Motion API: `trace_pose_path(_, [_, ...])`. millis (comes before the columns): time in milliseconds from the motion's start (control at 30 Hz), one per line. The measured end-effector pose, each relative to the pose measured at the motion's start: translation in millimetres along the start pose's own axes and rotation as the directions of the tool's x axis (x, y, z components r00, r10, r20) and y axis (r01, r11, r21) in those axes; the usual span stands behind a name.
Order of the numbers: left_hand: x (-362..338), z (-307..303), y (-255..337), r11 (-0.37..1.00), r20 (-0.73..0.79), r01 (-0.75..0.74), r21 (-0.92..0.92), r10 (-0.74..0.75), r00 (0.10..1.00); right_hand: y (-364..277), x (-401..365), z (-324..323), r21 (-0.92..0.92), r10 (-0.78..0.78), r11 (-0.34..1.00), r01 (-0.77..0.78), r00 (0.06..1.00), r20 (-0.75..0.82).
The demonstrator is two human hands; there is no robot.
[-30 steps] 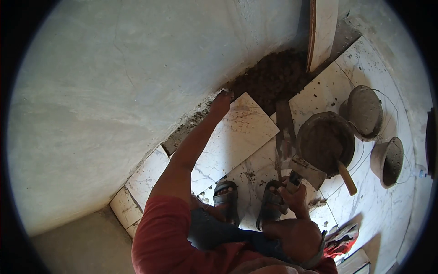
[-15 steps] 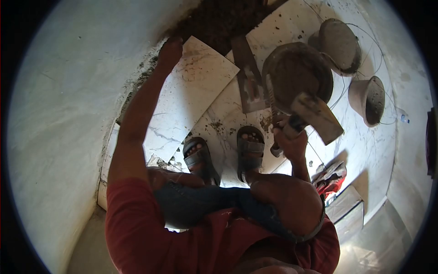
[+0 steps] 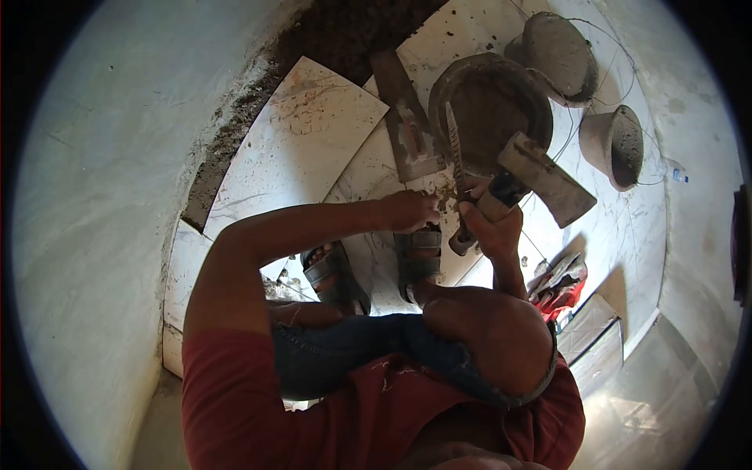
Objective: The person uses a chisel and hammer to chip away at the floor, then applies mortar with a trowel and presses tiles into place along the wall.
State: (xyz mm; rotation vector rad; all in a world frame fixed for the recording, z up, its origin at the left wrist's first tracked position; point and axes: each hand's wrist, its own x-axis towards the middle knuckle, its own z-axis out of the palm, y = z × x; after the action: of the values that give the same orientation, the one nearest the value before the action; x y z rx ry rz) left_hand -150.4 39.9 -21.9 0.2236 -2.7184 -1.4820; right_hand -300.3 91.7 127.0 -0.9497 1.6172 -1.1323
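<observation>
Above the dark strapped sandal [image 3: 419, 258] on the right foot, the left hand [image 3: 411, 211] is curled, its contents hidden. The right hand [image 3: 497, 231] is closed round the handle of a grey-brown block-headed mallet [image 3: 552, 184], with a slender ridged metal rod [image 3: 454, 149] alongside its fingers. Beyond, a flat mortar-smeared metal float [image 3: 406, 125] lies between a white marbled tile [image 3: 301, 125] and a round dark bucket [image 3: 542, 108].

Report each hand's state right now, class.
Left hand: fingers curled; whether it holds anything cannot be told.
Right hand: closed, holding a mallet.
</observation>
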Motion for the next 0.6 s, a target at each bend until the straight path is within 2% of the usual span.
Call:
trace_pose_path(33, [4.8, 4.6, 1.4, 0.994, 0.080, -0.039, 0.101, 0.031, 0.996, -2.0, -2.5, -0.1, -0.043, 0.021, 0.999, -0.021, 1.000, 0.018])
trace_pose_path(67, [10.2, 12.6, -5.0, 0.995, 0.077, -0.039, 0.097, 0.031, 0.997, -3.1, -4.9, -0.4, -0.086, 0.046, 0.995, -0.043, 0.998, 0.033])
trace_pose_path(167, [23.1, 27.5, -21.1, 0.999, 0.144, 0.044, 0.032, -0.048, 0.988, -0.7, -10.0, -1.0, -0.078, 0.004, 0.997, -0.001, 1.000, 0.029])
trace_pose_path(233, [26.0, 8.9, -11.0, 0.984, 0.259, 0.127, 0.129, -0.157, 0.953, -2.0, -11.5, -3.4, -0.116, 0.032, 0.993, -0.026, 0.998, 0.045])
trace_pose_path(267, [25.2, 15.0, -14.8, 0.984, 0.260, 0.125, 0.130, -0.155, 0.953, -3.1, -12.0, -4.2, -0.153, 0.057, 0.987, -0.047, 0.996, 0.063])
trace_pose_path(333, [22.1, 33.6, -24.1, 0.944, 0.096, -0.104, 0.312, 0.077, 0.992, -5.8, -13.8, -4.1, -0.132, 0.114, 0.985, -0.107, 0.993, 0.041])
trace_pose_path(367, [22.1, 36.6, -25.5, 0.943, 0.089, -0.099, 0.317, 0.074, 0.993, -7.0, -13.1, -3.9, -0.108, 0.168, 0.981, -0.164, 0.986, 0.025])
trace_pose_path(433, [16.7, 35.3, -18.1, 0.831, 0.142, -0.298, 0.470, 0.262, 0.955, -5.9, -12.6, -3.3, -0.047, 0.181, 0.983, -0.180, 0.983, 0.021])
trace_pose_path(467, [16.2, 34.1, -14.4, 0.831, 0.135, -0.285, 0.477, 0.251, 0.959, -5.2, -12.8, -3.1, 0.015, 0.201, 0.979, -0.202, 0.979, 0.016])
trace_pose_path(500, [18.5, 32.9, -11.8, 0.915, 0.101, -0.159, 0.371, 0.131, 0.986, -5.1, -12.8, -3.4, -0.055, 0.163, 0.985, -0.161, 0.987, 0.017])
trace_pose_path(533, [19.1, 31.5, -9.3, 0.967, 0.079, -0.024, 0.254, 0.004, 0.997, -5.8, -12.6, -2.0, -0.050, 0.154, 0.987, -0.152, 0.987, 0.036])
trace_pose_path(567, [16.8, 29.8, -7.7, 0.965, 0.070, -0.004, 0.263, -0.015, 0.997, -6.5, -12.3, -0.1, -0.024, 0.144, 0.989, -0.144, 0.989, 0.039])
trace_pose_path(600, [15.0, 31.6, -9.0, 0.962, 0.057, -0.050, 0.267, 0.036, 0.998, -7.1, -11.5, 1.0, 0.002, 0.134, 0.991, -0.134, 0.990, 0.041])
